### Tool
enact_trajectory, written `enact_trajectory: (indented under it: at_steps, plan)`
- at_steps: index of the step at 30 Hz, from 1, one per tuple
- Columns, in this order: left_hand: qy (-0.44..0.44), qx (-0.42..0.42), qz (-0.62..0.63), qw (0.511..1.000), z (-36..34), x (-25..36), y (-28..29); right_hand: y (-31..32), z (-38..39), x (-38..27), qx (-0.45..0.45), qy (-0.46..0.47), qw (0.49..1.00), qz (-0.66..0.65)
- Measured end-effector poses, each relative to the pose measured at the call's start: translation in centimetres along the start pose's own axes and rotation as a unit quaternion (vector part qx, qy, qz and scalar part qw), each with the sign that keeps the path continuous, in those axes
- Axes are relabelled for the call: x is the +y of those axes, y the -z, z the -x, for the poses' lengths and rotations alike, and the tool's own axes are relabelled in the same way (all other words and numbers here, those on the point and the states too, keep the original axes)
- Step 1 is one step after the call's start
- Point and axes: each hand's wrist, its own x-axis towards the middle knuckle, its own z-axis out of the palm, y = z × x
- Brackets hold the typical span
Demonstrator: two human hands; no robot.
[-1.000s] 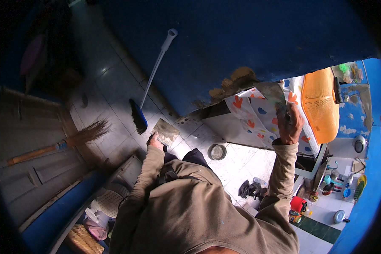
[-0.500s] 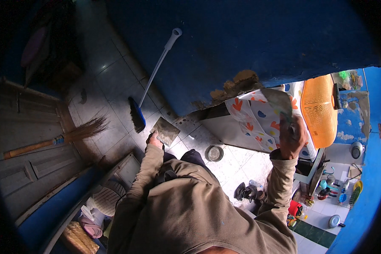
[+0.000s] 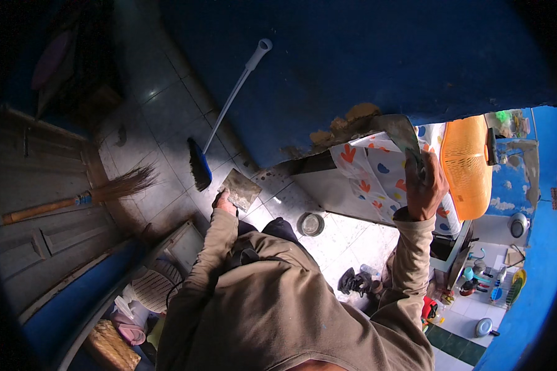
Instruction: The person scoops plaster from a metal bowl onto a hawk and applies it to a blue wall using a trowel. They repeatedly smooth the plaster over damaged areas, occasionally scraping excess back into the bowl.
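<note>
The right hand (image 3: 424,185) is closed around a flat-bladed scraper (image 3: 403,132), which is at the broken edge of the blue wall (image 3: 353,55), beside the bare patch (image 3: 361,112); contact I cannot tell. The left hand (image 3: 224,201) grips a flat plate (image 3: 242,189) by its near left corner. Better to hold the scraper flat along this edge, the flat plate level.

The left hand (image 3: 224,201) is curled in a grip; the right hand (image 3: 428,185), farther forward, grips too.
</note>
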Motion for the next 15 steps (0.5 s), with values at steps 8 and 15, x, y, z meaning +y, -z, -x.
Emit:
enact_trajectory:
  at_steps: [8,15]
  plan:
    - [0.005,0.078,-0.014,0.997,6.0,1.3,-3.9,0.7,1.3,-0.8,0.043,-0.019,0.998,-0.038]
    - [0.054,0.091,-0.044,0.993,5.0,2.2,-3.2,-0.1,2.5,0.1,-0.080,0.000,0.995,-0.056]
